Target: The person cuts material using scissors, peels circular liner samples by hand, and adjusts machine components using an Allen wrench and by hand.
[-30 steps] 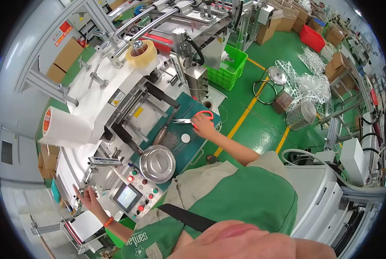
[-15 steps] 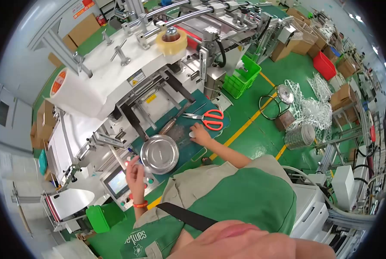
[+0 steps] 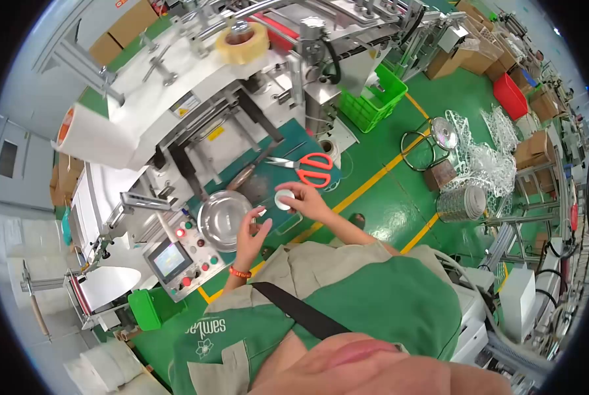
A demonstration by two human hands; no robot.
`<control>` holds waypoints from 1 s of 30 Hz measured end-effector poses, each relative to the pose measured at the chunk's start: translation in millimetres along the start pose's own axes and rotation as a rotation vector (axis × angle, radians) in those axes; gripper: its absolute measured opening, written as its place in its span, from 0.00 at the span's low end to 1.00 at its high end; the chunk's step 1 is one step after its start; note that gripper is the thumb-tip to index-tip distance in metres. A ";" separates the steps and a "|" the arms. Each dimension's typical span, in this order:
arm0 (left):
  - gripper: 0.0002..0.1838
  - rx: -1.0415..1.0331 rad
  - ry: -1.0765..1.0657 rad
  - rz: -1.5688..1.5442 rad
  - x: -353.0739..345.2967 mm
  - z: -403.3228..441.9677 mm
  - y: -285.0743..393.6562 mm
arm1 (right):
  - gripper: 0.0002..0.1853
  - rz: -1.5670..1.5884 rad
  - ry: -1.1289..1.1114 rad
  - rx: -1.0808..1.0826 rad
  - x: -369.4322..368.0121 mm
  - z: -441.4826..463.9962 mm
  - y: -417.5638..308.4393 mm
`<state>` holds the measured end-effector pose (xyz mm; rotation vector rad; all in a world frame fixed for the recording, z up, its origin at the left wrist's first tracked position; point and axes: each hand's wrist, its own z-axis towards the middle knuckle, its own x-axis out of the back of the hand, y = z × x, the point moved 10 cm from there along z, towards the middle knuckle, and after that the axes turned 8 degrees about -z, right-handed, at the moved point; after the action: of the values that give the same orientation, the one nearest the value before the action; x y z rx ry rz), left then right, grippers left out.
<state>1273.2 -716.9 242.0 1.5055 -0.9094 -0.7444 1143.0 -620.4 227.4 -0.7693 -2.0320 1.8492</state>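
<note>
My right hand [image 3: 309, 203] pinches a small round white piece [image 3: 284, 199], perhaps a cap or disc, above the front edge of the teal work mat [image 3: 288, 134]. Facing it, my left hand [image 3: 249, 238] has its thumb and fingers apart. A tiny pale spot shows at its fingertips; I cannot make out what it is. Just left of that hand sits a round shiny metal dish [image 3: 223, 220]. Behind the right hand lie orange-handled scissors [image 3: 314, 170], blades apart. A tool with a brown handle [image 3: 241, 176] rests on the mat beyond the dish.
A white machine carries a roll of clear tape [image 3: 243, 45] and a white roll [image 3: 93, 137]. Its control panel [image 3: 184, 260] with buttons is at front left. A green crate [image 3: 373, 105] and a round stool [image 3: 442, 135] stand on the floor to the right.
My left hand has moved right, from beside the control panel to the near right side of the dish. My right hand has brought the white piece closer to it. The camera view has shifted.
</note>
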 end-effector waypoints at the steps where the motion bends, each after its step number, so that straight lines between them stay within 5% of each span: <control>1: 0.21 0.000 -0.023 0.019 -21.2 8.0 -1.4 | 0.16 -0.010 -0.025 -0.054 13.8 -11.8 -1.0; 8: 0.06 -0.049 -0.173 -0.156 -240.2 69.6 2.5 | 0.13 -0.008 0.117 -0.020 195.4 -85.4 -14.3; 11: 0.05 0.103 -0.381 -0.296 -336.9 80.7 13.3 | 0.15 0.236 0.276 -0.036 289.1 -116.5 -22.4; 14: 0.06 0.244 -0.590 -0.403 -412.2 78.3 31.2 | 0.13 0.132 0.354 0.046 353.2 -140.8 -21.5; 18: 0.07 0.239 -0.777 -0.359 -474.5 91.4 36.4 | 0.08 0.104 0.352 -0.058 406.7 -159.6 2.4; 30: 0.08 0.302 -0.811 -0.247 -584.8 210.8 27.8 | 0.05 -0.436 0.673 0.088 572.4 -138.2 -60.4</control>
<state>798.8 -314.9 219.0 1.6052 -1.4974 -1.5119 739.5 -187.3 225.5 -0.7220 -1.5172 1.2088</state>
